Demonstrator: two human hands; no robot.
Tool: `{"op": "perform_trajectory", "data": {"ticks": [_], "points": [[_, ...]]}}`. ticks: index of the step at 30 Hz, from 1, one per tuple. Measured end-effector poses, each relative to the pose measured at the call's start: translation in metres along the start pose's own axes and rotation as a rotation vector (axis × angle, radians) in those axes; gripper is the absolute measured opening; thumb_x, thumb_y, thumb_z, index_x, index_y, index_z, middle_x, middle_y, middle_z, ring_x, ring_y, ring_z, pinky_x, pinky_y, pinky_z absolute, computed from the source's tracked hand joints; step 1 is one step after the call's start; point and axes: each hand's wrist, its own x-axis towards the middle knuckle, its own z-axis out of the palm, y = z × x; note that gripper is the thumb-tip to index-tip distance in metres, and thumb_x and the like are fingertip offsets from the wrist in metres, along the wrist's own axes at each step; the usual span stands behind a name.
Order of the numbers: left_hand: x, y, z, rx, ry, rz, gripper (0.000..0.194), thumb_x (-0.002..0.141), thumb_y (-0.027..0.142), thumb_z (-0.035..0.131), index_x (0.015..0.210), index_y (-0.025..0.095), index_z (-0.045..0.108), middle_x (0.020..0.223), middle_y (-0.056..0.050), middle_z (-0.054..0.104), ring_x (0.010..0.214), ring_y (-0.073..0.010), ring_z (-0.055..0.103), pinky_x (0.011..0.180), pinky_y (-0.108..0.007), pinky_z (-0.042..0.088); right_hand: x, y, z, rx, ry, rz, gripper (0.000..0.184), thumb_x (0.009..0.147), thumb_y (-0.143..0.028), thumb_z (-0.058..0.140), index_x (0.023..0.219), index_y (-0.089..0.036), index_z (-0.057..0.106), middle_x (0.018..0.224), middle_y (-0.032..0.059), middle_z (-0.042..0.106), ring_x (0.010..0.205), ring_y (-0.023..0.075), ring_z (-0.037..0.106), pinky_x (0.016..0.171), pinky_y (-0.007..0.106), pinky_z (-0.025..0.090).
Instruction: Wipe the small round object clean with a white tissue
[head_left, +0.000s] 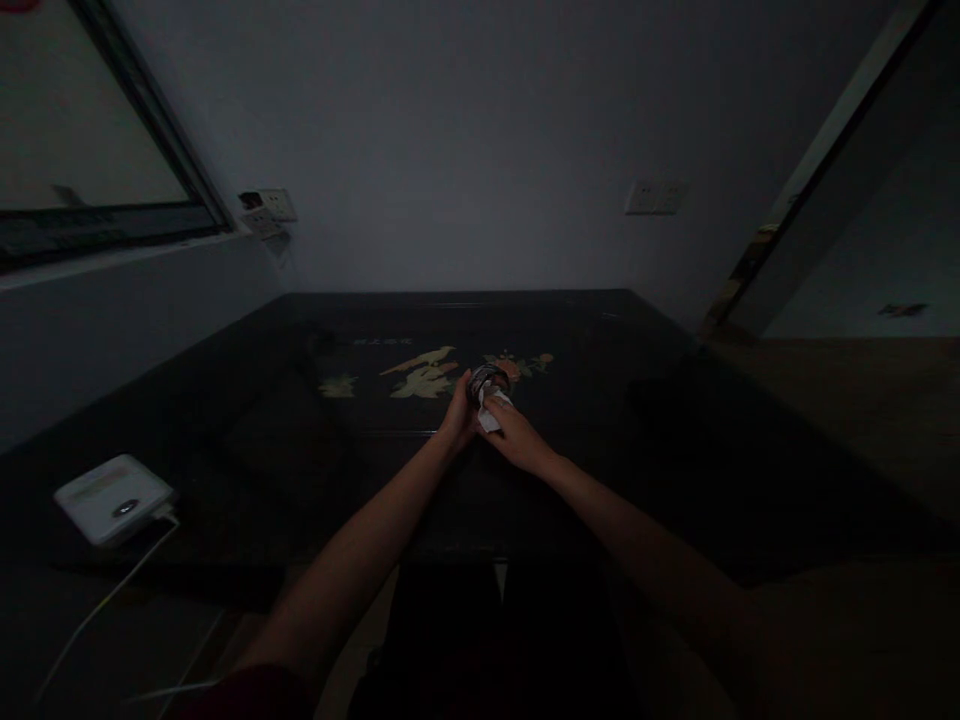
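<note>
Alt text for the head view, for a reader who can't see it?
The left-hand grip holds a shiny round object, perhaps a cup, while the right-hand grip holds white tissue or cloth against it. The dark table beneath bears a bird-and-flower picture; a white box with a cable sits at frame left.

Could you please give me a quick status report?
Left hand holding shiny round object. Right hand holding white tissue or cloth against it. White box off left, out of the way.

Over on the left of the dark table [675, 420] sits a white box [101, 492], trailing its pale cable [105, 603], with sockets [655, 198] on the wall [465, 150] behind.
</note>
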Motion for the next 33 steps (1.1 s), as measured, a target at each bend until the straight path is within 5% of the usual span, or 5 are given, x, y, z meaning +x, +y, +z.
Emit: {"op": "perform_trajectory", "data": {"ticks": [15,33], "points": [[-0.003,0.002,0.001,-0.017,-0.001,-0.03,0.036,0.092,0.04,0.042,0.088,0.014,0.068,0.088,-0.008,0.073,0.096,-0.022,0.067,0.093,-0.035,0.049,-0.002,-0.002,-0.02,-0.438,-0.051,-0.048,0.053,0.083,-0.009,0.054,0.135,-0.012,0.049,0.147,0.0182,0.042,0.14,0.0288,0.033,0.113,0.049,0.032],[-0.003,0.0,0.002,0.01,0.013,-0.02,0.037,0.089,0.044,0.048,0.09,0.013,0.069,0.084,-0.008,0.073,0.091,-0.0226,0.068,0.093,-0.034,0.049,0.003,0.002,-0.002,0.295,-0.013,0.03,0.057,0.083,-0.026,0.061,0.136,-0.014,0.041,0.131,0.0153,0.055,0.122,0.0255,0.052,0.104,0.041,0.041]]}}
